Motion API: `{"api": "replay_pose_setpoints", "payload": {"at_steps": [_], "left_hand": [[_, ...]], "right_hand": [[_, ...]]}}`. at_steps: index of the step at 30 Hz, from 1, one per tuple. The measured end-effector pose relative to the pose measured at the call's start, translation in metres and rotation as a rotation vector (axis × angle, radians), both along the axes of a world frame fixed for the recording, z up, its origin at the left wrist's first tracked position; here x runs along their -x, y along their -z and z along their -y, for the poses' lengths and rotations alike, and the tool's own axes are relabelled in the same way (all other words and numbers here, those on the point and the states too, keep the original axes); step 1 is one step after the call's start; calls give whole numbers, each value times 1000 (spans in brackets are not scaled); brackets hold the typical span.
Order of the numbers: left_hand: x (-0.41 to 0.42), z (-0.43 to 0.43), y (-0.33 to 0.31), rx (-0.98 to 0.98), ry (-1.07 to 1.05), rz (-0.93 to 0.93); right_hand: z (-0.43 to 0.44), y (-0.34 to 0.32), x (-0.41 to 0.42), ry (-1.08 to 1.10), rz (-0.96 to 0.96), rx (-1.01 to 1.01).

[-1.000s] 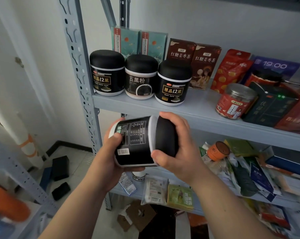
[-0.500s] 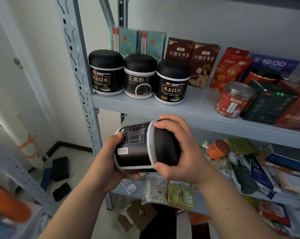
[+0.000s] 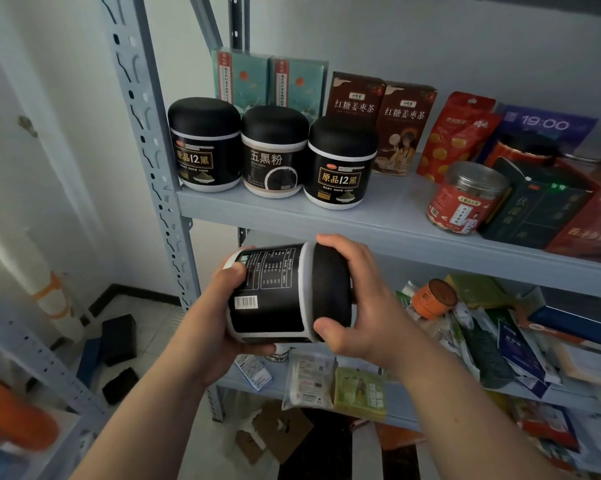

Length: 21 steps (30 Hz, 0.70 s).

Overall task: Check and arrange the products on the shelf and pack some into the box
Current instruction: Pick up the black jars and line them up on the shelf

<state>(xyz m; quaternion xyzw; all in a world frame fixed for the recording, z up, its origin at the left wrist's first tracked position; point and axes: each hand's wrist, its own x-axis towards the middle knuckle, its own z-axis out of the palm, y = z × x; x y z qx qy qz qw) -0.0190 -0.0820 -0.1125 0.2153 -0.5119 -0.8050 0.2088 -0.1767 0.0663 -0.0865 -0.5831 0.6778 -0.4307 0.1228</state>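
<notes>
A black jar [image 3: 278,299] with a black domed lid lies sideways in front of the shelf, its label table and barcode facing me. My left hand [image 3: 223,317] grips its base end, thumb on the label. My right hand [image 3: 358,303] grips the lid end, fingers over the top and thumb underneath. Three similar black jars [image 3: 274,152] stand upright in a row at the left of the grey shelf board [image 3: 378,220] above my hands.
Behind the jars stand teal boxes [image 3: 269,81] and brown boxes [image 3: 382,116]; red pouches, a red clear-lidded can [image 3: 465,199] and dark boxes fill the right. The lower shelf holds several loose packets and an orange tin [image 3: 434,297]. A perforated upright [image 3: 146,133] stands left. Cardboard lies on the floor.
The jar and both hands have dropped slightly lower below the shelf edge, and the jar has turned a little so the barcode faces me more.
</notes>
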Motion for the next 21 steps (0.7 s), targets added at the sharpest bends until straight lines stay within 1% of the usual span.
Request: {"api": "replay_pose_setpoints", "payload": {"at_steps": [2, 4, 7, 9, 11, 13, 14, 16, 17, 18, 19, 21], "left_hand": [[1, -1, -2, -14, 24, 31], [1, 1, -3, -61, 37, 79], [2, 3, -2, -120, 76, 91], [4, 3, 0, -103, 67, 90], [6, 2, 2, -28, 22, 63], [9, 4, 3, 44, -27, 24], [10, 6, 3, 64, -34, 17], [10, 8, 2, 57, -23, 11], [10, 7, 2, 44, -21, 1], [10, 5, 2, 44, -32, -16], [11, 2, 3, 64, -57, -35], [14, -1, 3, 180, -102, -38]], "right_hand": [[0, 3, 5, -12, -120, 63], [0, 5, 7, -41, -225, 76], [-1, 6, 9, -61, -327, 65], [2, 8, 12, -28, -347, 56], [6, 12, 13, 28, -225, 21], [8, 13, 12, 31, 39, -44], [9, 13, 11, 27, 102, -60], [8, 14, 8, 10, -36, -68], [8, 14, 8, 2, -115, -53], [9, 16, 9, -2, -150, -5], [11, 19, 10, 7, -105, 17], [16, 21, 15, 12, 96, -19]]}}
